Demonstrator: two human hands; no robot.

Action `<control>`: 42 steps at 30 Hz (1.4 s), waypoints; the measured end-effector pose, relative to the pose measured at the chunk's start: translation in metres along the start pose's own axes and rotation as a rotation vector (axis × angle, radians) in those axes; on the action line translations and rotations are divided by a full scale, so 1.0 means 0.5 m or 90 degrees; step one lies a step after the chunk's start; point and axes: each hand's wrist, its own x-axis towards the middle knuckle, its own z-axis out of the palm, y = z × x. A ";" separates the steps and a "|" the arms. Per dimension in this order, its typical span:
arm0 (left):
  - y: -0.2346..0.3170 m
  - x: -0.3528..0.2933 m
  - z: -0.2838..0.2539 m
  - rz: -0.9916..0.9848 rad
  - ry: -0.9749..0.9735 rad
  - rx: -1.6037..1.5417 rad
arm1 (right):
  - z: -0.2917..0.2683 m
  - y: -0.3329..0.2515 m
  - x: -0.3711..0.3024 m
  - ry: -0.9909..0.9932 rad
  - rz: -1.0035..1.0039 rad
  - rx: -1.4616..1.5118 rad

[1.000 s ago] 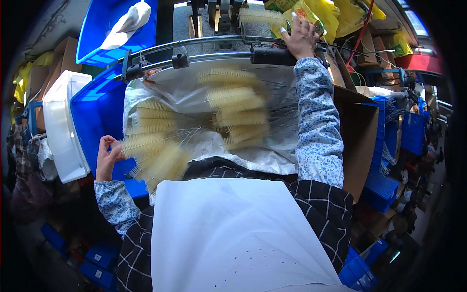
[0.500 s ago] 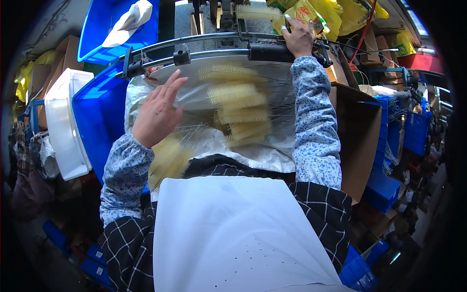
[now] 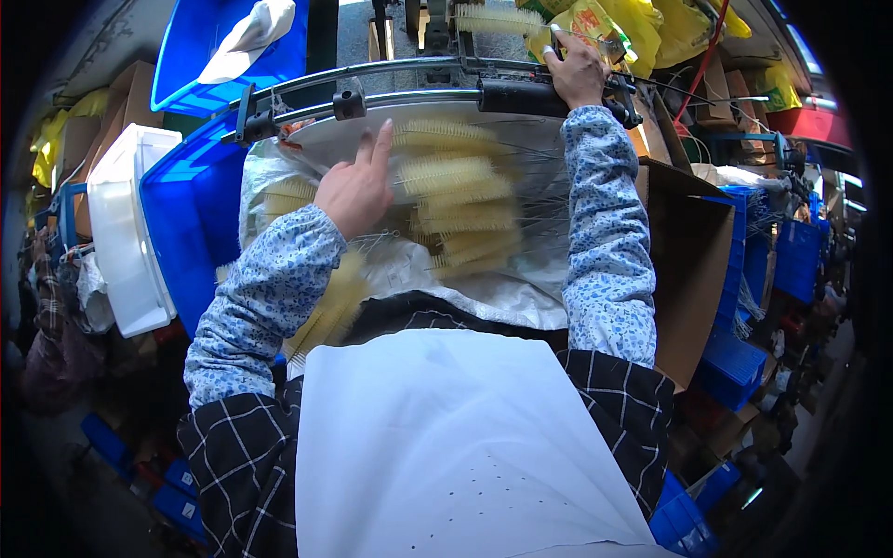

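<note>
Left hand (image 3: pixel 355 191) raised over the pile of pale yellow bottle brushes (image 3: pixel 460 200), fingers loose and spread, index and middle pointing up, grasping nothing. Right hand (image 3: pixel 577 73) stretched far forward, clenched around the black handle (image 3: pixel 521 97) on the curved metal bar (image 3: pixel 391 67) of the machine.

Brushes heaped on crinkled clear plastic sheeting (image 3: pixel 409 270) inside the blue bin (image 3: pixel 191 214), wire stems tangled, many still lying unsorted. One more brush (image 3: pixel 498 19) up above the bar, near the yellow bags (image 3: pixel 642 23). White tub (image 3: pixel 126 232) just beside the bin on the left, open cardboard box (image 3: pixel 684 251) on the right.

Judging from the full heap and the empty left hand: work barely dented, most brushes still waiting to be picked.

Compared with a second ago: left hand up from the bin's lower left edge and now hovering over the middle of the pile; half a second ago already lifted, now further forward. Right hand unmoved on the handle throughout.
</note>
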 end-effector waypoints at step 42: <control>-0.019 -0.245 -0.065 0.028 -0.121 -0.137 | -0.001 -0.087 0.007 -0.001 -0.027 -0.001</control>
